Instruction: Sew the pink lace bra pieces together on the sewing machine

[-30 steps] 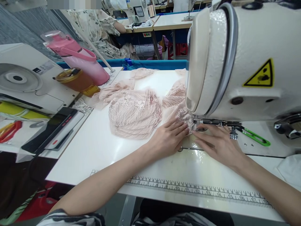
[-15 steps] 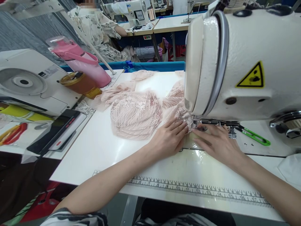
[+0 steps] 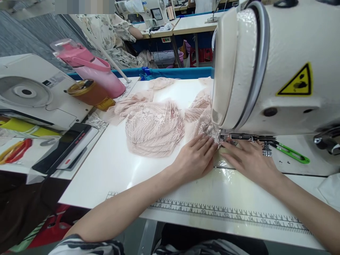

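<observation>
Pale pink lace fabric (image 3: 155,131) lies bunched on the white table, with a strip of it running under the presser foot of the sewing machine (image 3: 239,71). My left hand (image 3: 196,154) rests flat on the lace just left of the needle area, its fingers stretched out. On the other side, my right hand (image 3: 247,157) lies on the machine bed with fingers extended close to the presser foot. Some of its fingertips are hidden behind the foot and its metal attachment (image 3: 249,137). Whether the right fingers touch the lace edge I cannot tell.
Green thread snips (image 3: 292,154) lie right of the needle. A printed ruler (image 3: 225,214) runs along the table's front edge. At left stand a pink bottle (image 3: 92,69), an amber jar (image 3: 90,92) and a black-and-white device (image 3: 65,148). Another person (image 3: 106,35) sits beyond.
The view has shifted slightly, so the machine appears larger and further right. Both hands stay beside the presser foot, and the lace bundle lies almost unchanged.
</observation>
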The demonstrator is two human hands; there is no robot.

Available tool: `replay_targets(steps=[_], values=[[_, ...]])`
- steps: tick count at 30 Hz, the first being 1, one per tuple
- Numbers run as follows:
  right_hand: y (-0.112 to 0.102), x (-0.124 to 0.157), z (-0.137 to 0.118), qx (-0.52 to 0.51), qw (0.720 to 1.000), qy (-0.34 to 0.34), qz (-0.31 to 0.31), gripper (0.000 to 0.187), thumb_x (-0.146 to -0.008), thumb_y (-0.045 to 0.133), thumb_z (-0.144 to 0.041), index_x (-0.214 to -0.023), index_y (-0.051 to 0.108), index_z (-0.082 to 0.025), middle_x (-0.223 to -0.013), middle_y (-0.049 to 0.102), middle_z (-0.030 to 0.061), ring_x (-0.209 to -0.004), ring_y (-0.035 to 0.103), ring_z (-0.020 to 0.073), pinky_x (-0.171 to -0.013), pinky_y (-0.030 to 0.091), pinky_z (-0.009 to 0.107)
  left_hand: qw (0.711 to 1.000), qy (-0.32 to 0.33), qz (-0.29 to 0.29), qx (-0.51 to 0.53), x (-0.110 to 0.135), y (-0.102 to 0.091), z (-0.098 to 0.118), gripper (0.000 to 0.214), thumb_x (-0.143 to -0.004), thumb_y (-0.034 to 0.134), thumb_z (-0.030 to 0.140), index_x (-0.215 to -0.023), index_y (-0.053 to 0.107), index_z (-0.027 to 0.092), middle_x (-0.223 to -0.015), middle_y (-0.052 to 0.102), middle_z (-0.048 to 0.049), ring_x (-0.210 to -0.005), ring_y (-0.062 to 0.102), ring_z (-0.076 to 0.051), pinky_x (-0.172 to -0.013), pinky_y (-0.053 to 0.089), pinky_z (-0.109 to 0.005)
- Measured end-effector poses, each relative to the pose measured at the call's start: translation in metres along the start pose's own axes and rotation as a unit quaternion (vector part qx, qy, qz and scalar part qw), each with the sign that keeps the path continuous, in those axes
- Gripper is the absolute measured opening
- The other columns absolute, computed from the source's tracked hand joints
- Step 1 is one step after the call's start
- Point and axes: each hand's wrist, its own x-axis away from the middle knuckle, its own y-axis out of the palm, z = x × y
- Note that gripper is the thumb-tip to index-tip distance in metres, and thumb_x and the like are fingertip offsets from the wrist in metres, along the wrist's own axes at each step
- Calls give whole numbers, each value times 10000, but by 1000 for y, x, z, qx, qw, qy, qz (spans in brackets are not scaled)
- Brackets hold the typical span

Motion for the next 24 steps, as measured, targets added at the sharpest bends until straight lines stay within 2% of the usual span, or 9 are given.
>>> replay_targets(steps=[7, 14, 20, 24], values=[[-7, -3, -6, -36, 999, -18, 0, 281, -956, 474, -355, -1156, 641, -252, -1159, 665, 41, -889, 609, 172, -853, 367, 364, 1000, 6, 18, -17, -1, -1, 1, 379, -940, 424, 266, -1175, 628, 48, -1190, 652, -142, -1145, 610, -250, -1030, 474, -403], [-4, -2, -3, -17, 999, -29, -16, 316, -966, 449, -371, -1192, 622, -233, -1168, 661, 62, -902, 612, 188, -853, 345, 371, 1000, -7, 16, -15, -3, 2, 2, 386, -947, 427, 270, -1195, 613, 40, -1215, 635, -153, -1163, 597, -256, -1037, 463, -402], [-4, -2, -6, 29, 999, -11, -34, 366, -964, 435, -404, -1255, 587, -244, -1190, 649, 89, -842, 615, 197, -826, 372, 384, 999, -29, 12, -10, -5, 3, 2, 373, -947, 425, 271, -1182, 623, 61, -1235, 626, -143, -1162, 599, -254, -1023, 449, -407], [2, 1, 0, 0, 999, -9, -36, 379, -959, 425, -395, -1284, 566, -262, -1165, 656, 98, -875, 618, 221, -817, 401, 406, 999, -50, -14, 4, -5, 1, 3, 382, -958, 397, 271, -1213, 603, 75, -1293, 584, -155, -1203, 563, -276, -968, 451, -433]])
